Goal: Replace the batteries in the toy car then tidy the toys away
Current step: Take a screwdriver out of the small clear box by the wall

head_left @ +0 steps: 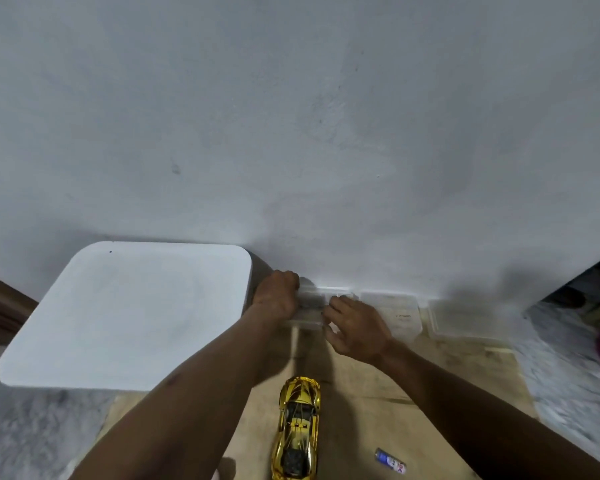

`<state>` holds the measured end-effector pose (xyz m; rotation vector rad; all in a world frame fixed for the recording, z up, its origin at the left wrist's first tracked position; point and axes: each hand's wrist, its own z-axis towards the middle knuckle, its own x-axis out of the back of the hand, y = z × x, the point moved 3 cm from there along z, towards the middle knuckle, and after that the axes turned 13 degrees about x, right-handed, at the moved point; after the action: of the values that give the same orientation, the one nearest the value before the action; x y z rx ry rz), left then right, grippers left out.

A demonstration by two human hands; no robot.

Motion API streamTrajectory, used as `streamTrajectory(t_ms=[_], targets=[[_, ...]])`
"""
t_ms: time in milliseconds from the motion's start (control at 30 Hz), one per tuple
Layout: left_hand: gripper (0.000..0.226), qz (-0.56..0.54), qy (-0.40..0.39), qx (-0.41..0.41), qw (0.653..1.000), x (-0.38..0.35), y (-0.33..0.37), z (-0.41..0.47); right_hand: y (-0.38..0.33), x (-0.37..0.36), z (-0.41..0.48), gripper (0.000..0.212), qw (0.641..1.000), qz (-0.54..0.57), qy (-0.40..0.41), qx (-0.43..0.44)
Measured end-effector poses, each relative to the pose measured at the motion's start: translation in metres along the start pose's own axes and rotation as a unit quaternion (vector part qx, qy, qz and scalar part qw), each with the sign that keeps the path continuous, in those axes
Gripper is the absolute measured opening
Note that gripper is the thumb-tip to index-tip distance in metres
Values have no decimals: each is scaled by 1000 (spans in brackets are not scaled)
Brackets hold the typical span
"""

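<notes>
The gold toy car (298, 427) lies at 6 o'clock in the view. It stands on its wheels on a brown sheet (361, 393) spread over the grey marbled floor (32, 427), its length running from 12 to 6. Neither hand touches it: both are well apart from it, up at its 12 o'clock, and the forearms pass on either side of it.

The left hand (278, 297) has its fingers curled over the left end of a clear box (310, 301) that sits at the foot of the wall (291, 116). The right hand (359, 329) is just beside it at 3 o'clock. Its fingers are bent and reach the same box's right end (this part is blurred, so I cannot tell whether they grip it or only touch it).

A battery (390, 461) with a blue and white label lies on the sheet at 4 o'clock from the car, near it but not touching.

Along the wall, at 3 o'clock from the hands, stand a second clear box (395, 313) and a third clear box (465, 318). A white square surface (125, 317) with rounded corners fills the space at 9 o'clock from the hands.
</notes>
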<state>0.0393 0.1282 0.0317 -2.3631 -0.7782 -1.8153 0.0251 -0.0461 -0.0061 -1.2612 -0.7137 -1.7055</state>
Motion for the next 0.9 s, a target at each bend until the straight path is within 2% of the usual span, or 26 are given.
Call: streamTrajectory(t_ms=[67,133,233,367,467,600,700,800,900], targets=[[39,-32,5,13,999,2,0,2,-3,-5,4,13,999,24,-30,-18],[43,-57,6,19,998,4,0,5,0,-12,15,20,992,54,-79,-81],[41,-71,5,13,997,6,0,7,5,-21,34,24,976,79,-137,-150],[35,-78,2,5,997,5,1,10,3,-31,53,23,959,91,-199,-178],[27,-73,4,8,997,4,0,12,3,-38,62,18,954,97,-194,-208],[22,-66,11,12,998,5,-1,15,3,-45,68,7,947,128,-145,-258],[22,-61,12,19,998,4,0,18,6,-49,67,10,938,149,-107,-294],[22,-54,9,18,998,3,-1,20,8,-51,67,15,940,140,-125,-286],[25,-48,6,15,999,3,-2,24,7,-44,69,13,949,125,-164,-238]])
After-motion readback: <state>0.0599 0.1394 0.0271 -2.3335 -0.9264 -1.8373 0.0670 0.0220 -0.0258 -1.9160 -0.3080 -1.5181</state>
